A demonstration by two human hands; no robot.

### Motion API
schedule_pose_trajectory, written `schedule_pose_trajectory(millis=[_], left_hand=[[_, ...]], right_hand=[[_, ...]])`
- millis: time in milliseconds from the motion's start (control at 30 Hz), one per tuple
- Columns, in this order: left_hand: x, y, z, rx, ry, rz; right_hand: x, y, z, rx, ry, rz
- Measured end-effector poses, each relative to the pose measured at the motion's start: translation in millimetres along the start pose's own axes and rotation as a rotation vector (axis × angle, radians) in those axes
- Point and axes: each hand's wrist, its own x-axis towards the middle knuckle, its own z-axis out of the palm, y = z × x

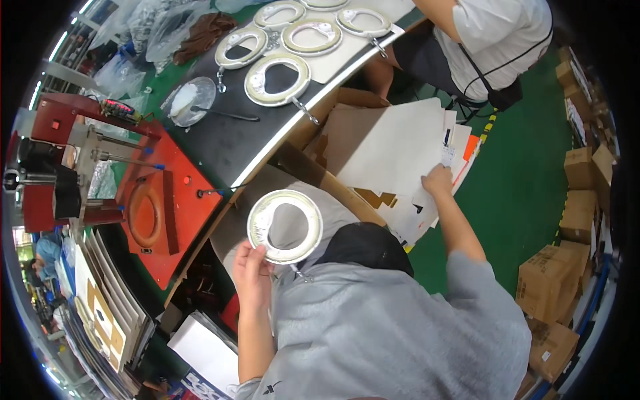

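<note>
My left hand (253, 267) pinches the lower left rim of a white ring-shaped piece (309, 248). The piece is held up in front of my body, and a small metal clasp (301, 275) dangles from its bottom edge. Out to the right, my right hand (437, 181) has its fingers curled at the edge of a large white sheet (390, 143), on top of a stack of sheets and boards. The underside of that grip is hidden. Beside the hand, a small printed label (448, 155) lies on the stack.
Several similar rings (302, 85) with clasps lie on the dark worktable (220, 143). A clear dish (202, 90) there holds white paste and a dark-handled tool (233, 114). A red press (175, 217) stands left. Another person (497, 40) sits beyond. Cartons (550, 280) line the right.
</note>
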Motion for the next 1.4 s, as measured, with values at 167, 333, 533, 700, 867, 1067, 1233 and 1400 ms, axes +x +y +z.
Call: schedule_pose_trajectory(millis=[167, 333, 533, 700, 867, 1067, 1233, 1400], left_hand=[[-21.2, -3.8, -10.3, -0.071, 0.085, 0.059], [-21.5, -6.5, -6.8, -0.081, 0.08, 0.072], [-12.1, -8.5, -7.5, -0.058, -0.071, 0.103], [-9.2, -9.3, -4.4, -0.039, -0.044, 0.086], [-12.8, 8.9, -0.3, -0.06, -0.122, 0.096], [5.9, 33.8, 25.8, -0.102, -0.202, 0.117], [39.0, 39.7, 76.8, -0.074, -0.251, 0.198], [79.1, 39.2, 132.4, 0.015, -0.385, 0.244]], right_hand=[[18.1, 0.3, 33.2, 0.202, 0.162, 0.031], [28.6, 22.5, 41.7, 0.228, 0.021, -0.185], [17.7, 33.6, 44.9, 0.274, 0.117, -0.245], [-11.1, 23.2, 38.3, 0.275, 0.079, -0.161], [-30.2, 4.3, 22.2, 0.146, -0.054, -0.112], [-21.5, -26.0, -13.3, 0.112, 0.331, -0.716], [-129.5, -128.1, -149.1, 1.217, -0.972, -0.866], [-123.7, -153.0, -176.6, 1.382, -0.738, -0.78]])
